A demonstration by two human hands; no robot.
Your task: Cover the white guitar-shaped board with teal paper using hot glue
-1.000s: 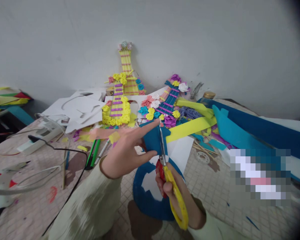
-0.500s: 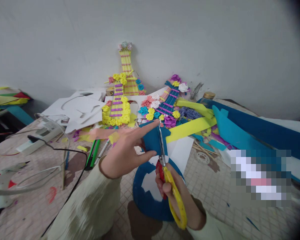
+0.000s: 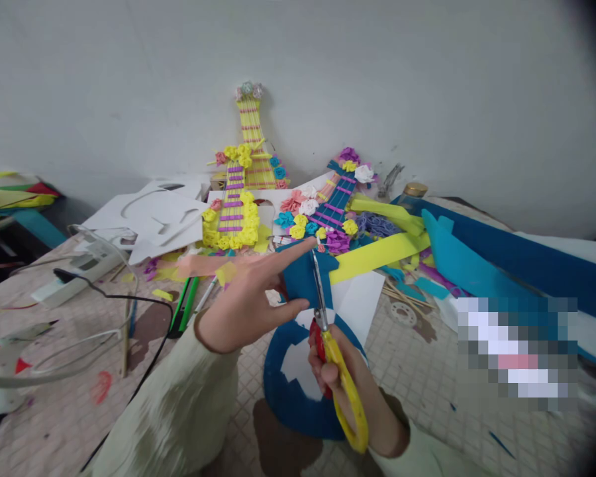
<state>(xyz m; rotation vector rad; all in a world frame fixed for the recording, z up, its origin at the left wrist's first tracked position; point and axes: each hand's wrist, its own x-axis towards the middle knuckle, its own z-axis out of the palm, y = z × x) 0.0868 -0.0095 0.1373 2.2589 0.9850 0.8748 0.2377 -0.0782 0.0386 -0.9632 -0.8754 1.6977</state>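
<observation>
Dark blue crepe paper (image 3: 302, 275) covers the neck of a guitar-shaped cutout (image 3: 283, 391), which is upright in front of me. My left hand (image 3: 253, 295) grips the blue paper from the left, thumb on the near face and index finger stretched along the top. Its other fingers are mostly hidden. My right hand (image 3: 345, 374) is wrapped round the red and yellow handles of a pair of scissors (image 3: 347, 397). The blades point up across the right part of the blue paper and look nearly closed. Bare white card shows in the middle of the cutout's round body.
Flower-trimmed paper guitars, a yellow one (image 3: 233, 205) and a blue one (image 3: 338, 199), lean near the wall. A green utility knife (image 3: 183, 308), a power strip (image 3: 74, 275) and a glue gun (image 3: 10, 364) with cables lie left. Yellow crepe strips (image 3: 382, 255) and blue sheets (image 3: 516, 258) lie right.
The scissors and my right hand have shifted very slightly left. My left hand keeps almost the same place on the blue paper.
</observation>
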